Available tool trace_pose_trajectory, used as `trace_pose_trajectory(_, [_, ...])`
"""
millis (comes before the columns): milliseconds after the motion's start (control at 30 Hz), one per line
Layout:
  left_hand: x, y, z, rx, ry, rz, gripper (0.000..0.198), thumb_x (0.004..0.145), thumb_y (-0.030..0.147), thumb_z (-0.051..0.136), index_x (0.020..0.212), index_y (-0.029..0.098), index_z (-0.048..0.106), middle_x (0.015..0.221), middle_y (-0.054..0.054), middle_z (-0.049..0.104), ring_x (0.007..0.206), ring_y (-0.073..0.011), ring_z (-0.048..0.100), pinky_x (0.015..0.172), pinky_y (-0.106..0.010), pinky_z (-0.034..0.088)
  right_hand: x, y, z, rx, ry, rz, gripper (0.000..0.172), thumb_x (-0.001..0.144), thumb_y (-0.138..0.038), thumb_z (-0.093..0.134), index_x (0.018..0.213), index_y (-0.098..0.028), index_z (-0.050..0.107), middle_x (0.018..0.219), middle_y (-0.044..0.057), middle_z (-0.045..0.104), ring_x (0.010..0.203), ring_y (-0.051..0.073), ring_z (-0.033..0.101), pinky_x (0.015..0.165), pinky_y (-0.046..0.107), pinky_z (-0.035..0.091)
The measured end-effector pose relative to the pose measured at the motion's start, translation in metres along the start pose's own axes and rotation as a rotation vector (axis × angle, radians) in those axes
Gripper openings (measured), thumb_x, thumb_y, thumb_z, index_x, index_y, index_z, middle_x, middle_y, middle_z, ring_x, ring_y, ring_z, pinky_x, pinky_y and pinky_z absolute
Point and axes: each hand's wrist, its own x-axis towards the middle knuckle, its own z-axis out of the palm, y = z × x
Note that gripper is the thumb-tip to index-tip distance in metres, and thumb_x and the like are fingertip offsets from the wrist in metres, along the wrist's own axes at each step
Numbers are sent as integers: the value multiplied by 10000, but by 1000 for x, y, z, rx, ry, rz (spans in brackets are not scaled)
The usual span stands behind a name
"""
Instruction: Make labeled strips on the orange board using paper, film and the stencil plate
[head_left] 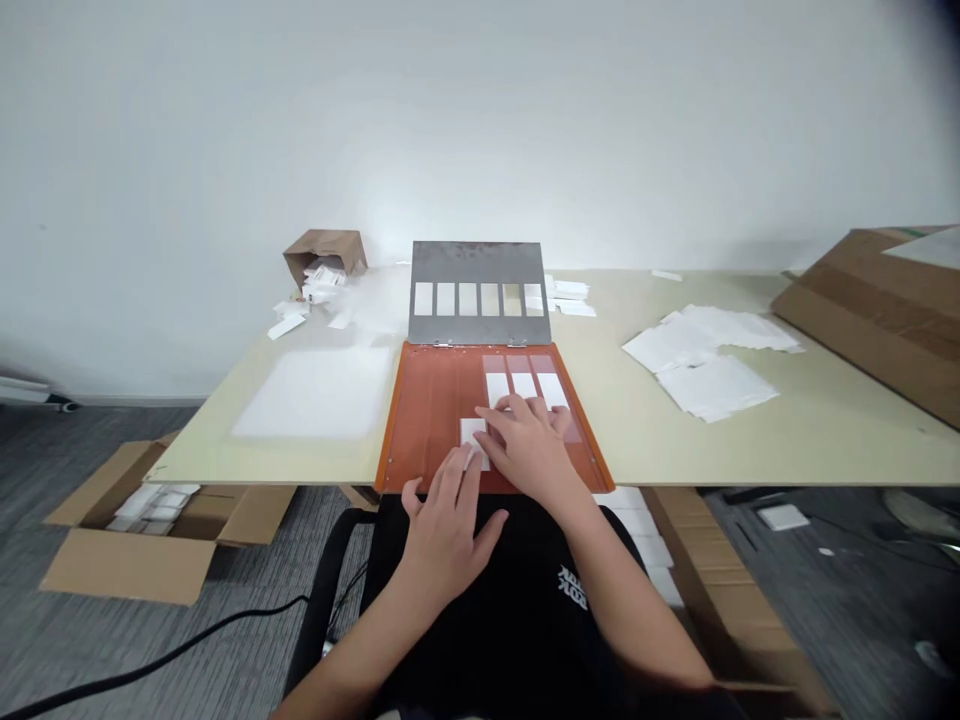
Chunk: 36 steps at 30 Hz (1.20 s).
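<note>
My left hand is at the front edge of an orange board, thumb spread away. Its fingertips touch the lower part of a small white card, where a bit of white material shows at them. From the right, my right hand reaches over the board, index finger and thumb apart at the card's right side. Under and beyond that hand lie three white cards in a row on clear film pieces. Hinged to the board's far edge, a grey metal plate with several rectangular windows stands raised.
White sheets lie to the right, near a large cardboard box. At the back left, a small tipped carton spills white pieces. A translucent white stack covers the left tabletop. An open box sits on the floor.
</note>
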Motion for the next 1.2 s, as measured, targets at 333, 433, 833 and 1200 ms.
trace_pose_trajectory(333, [-5, -2, -2, 18, 32, 17, 415, 945, 447, 518, 1284, 236, 635, 1314, -92, 664, 1260, -307, 553, 995, -491, 251, 17, -2, 4, -71, -118, -21, 260, 956, -391, 500, 1015, -228, 693, 1190, 109, 606, 1070, 309, 478, 957, 572, 259])
trace_pose_trajectory(433, [-8, -2, -2, 33, 23, 22, 452, 951, 477, 494, 1313, 235, 612, 1346, -88, 643, 1290, -307, 526, 1000, -501, 244, 19, -3, 3, 16, -137, 15, 226, 941, -375, 518, 1022, -210, 649, 1175, 110, 618, 1083, 309, 496, 977, 579, 258])
trace_pose_trajectory(833, [-6, 1, -6, 102, 36, 45, 508, 986, 463, 398, 1382, 184, 550, 1447, -127, 546, 1327, -321, 483, 1023, -535, 217, 25, 23, -8, 844, 64, 148, 291, 847, -349, 534, 1104, -256, 634, 837, 5, 626, 745, 163, 591, 722, 320, 473])
trace_pose_trajectory(1200, [-2, 4, -4, 55, 55, 47, 490, 970, 449, 442, 1366, 191, 566, 1415, -141, 576, 1310, -341, 499, 1035, -534, 204, 9, 253, -48, 199, 221, 767, 275, 699, -352, 649, 921, -208, 723, 863, 82, 725, 855, 264, 615, 835, 449, 422])
